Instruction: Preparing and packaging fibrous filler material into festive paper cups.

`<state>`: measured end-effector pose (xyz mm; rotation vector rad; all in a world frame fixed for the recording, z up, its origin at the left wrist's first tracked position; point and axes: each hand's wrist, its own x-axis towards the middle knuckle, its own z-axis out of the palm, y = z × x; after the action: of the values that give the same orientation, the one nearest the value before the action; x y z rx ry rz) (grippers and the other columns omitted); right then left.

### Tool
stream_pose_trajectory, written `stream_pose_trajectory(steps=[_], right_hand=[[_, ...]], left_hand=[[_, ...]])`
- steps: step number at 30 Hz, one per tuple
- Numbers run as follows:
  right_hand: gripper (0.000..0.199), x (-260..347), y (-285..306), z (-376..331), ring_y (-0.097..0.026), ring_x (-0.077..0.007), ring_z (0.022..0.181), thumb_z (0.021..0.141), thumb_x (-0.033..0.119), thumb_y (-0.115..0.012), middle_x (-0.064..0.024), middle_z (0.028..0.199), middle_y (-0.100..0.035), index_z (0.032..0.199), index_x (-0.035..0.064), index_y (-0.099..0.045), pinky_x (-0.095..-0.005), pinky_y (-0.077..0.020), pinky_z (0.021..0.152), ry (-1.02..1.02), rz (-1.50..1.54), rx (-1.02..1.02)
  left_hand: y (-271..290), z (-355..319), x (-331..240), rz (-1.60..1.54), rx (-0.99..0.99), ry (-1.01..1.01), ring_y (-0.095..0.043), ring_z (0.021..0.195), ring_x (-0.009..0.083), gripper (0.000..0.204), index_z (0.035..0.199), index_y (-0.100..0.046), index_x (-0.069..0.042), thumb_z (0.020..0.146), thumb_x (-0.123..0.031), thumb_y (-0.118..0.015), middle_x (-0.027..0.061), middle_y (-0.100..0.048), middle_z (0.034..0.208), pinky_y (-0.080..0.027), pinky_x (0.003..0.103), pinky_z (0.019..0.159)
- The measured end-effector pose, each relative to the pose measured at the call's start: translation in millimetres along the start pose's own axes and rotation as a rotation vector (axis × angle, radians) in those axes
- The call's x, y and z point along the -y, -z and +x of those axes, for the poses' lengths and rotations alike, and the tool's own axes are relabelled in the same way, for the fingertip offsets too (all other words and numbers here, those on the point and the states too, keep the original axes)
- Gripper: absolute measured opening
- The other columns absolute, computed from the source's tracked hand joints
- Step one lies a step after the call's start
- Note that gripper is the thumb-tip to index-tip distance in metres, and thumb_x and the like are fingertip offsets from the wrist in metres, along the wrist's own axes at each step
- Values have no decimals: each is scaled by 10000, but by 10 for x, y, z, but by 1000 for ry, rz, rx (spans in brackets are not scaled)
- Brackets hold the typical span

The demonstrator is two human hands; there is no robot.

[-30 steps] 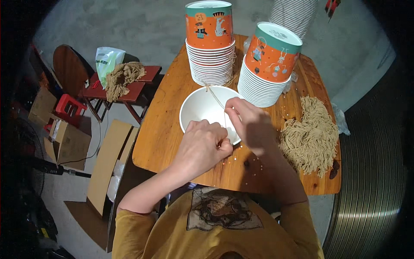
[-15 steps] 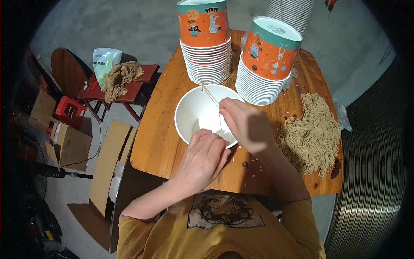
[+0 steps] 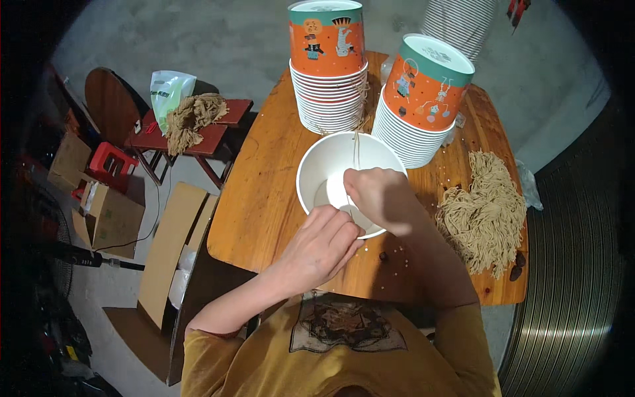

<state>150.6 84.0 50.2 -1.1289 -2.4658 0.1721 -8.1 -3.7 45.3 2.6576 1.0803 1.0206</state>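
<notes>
In the head view, the white bucket [image 3: 314, 173] is stood mouth-up on the table [image 3: 248, 205], with string [image 3: 357, 151] drawn from its far rim to the right hand [image 3: 378, 197], by whose bent fingers it appears to be pinched. The left hand [image 3: 324, 243] is curled at the near rim; whether string or rim is gripped there cannot be told. If the string is pulled hard, the light-looking bucket could be tipped or dragged, since little seems to be bracing it; if the pinch is loosened, the strand could be lost into the bucket. The left stack [image 3: 331, 102] and right stack [image 3: 411, 140] are set just behind the rim, so either might be knocked by a sudden shove. Strands in the heap [image 3: 488, 215] could be snagged together if one is tugged out carelessly. Both sets of fingertips are hidden by the knuckles, and part of the bucket's inside is covered by the right hand. How the string is fastened at the far rim cannot be made out, and the rear stack [image 3: 458, 28] is cut off above.
</notes>
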Motion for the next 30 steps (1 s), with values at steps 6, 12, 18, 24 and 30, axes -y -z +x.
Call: stream_pose_trajectory(steps=[6,12,18,24,30], right_hand=[[170,-40,5,100,-630,-333,780,836,245,-579,-138,770,-647,849,81,-622,-439,-485,702,-74,-9,226],[202,58,92,178,-632,-322,788,851,306,-588,-133,768,-654,873,110,-636,-424,-485,703,-139,-17,331],[245,-104,53,104,-641,-334,780,860,312,-579,-143,772,-648,900,74,-622,-432,-504,710,-109,-6,253],[302,-140,19,173,-605,-292,517,765,247,-725,-142,540,-534,766,2,-549,-364,-459,436,-14,-213,-405],[253,-174,107,417,-631,-247,549,850,259,-579,-82,530,-590,727,40,-602,-389,-491,543,-304,154,57]], left_hand=[[258,270,325,-50,-192,172,-507,853,338,142,912,-526,-5,808,-49,-612,150,-531,883,-423,414,743],[177,815,1047,-161,-6,310,-580,977,315,337,1144,-557,-40,814,-65,-614,153,-591,1069,-462,399,843],[64,958,1105,-365,180,456,-647,883,273,287,1119,-624,-72,838,-46,-573,167,-661,950,-503,367,773],[53,869,1074,-395,81,514,-574,733,110,272,1111,-621,-66,861,-5,-533,62,-630,809,-490,281,686],[-63,817,1124,-448,23,493,-564,722,112,267,1088,-626,-73,855,1,-520,57,-624,794,-479,273,666]])
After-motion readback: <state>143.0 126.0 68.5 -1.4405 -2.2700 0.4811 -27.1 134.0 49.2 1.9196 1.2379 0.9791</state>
